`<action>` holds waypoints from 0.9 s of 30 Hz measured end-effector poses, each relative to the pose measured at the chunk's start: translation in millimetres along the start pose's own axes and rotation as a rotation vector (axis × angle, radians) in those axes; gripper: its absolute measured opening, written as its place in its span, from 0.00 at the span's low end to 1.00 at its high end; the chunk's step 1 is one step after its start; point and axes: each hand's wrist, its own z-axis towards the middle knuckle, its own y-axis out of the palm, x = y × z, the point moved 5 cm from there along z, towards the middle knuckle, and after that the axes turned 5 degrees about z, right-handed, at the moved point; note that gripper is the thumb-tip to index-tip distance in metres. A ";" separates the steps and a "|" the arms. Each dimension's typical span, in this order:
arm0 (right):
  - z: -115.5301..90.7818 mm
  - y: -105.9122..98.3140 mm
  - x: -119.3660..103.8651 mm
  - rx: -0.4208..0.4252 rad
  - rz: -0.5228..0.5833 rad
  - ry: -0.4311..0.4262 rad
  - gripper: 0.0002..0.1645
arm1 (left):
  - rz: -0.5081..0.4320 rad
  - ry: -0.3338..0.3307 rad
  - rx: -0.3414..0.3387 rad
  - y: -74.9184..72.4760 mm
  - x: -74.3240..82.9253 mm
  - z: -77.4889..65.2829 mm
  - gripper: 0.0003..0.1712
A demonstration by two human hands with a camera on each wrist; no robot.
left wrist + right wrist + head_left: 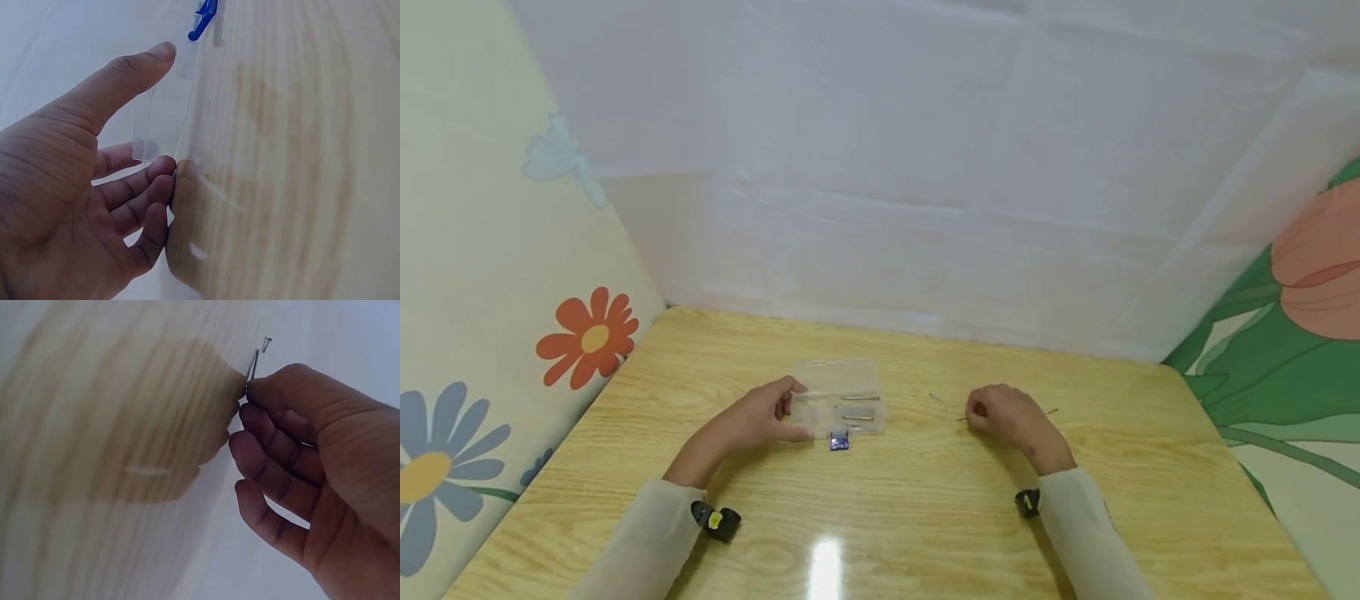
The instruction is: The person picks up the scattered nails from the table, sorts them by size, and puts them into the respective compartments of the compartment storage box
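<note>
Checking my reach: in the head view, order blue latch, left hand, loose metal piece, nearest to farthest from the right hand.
1. Loose metal piece, slightly left.
2. Blue latch, near edge of the clear box.
3. Left hand, at the box's left side.

No lettering, brand or number could be read in the three views. Pale marks on the blue clip [838,442] at the near edge of a clear plastic box [835,375] were possibly print, too small to decipher.

Clear box [816,407] open; thin metal rod [254,365] pinched, apart.
</note>
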 end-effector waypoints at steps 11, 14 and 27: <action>1.6 2.3 3.0 -0.027 0.011 -0.006 0.08 | -0.017 0.001 -0.006 0.6 -0.7 -0.5 0.42; 1.1 2.6 3.3 -0.032 0.029 -0.017 0.06 | -0.011 -0.002 0.002 0.3 -0.8 0.1 0.41; -0.4 5.4 1.8 -0.033 0.023 -0.029 0.07 | -0.011 0.013 0.016 -0.8 0.3 -1.4 0.39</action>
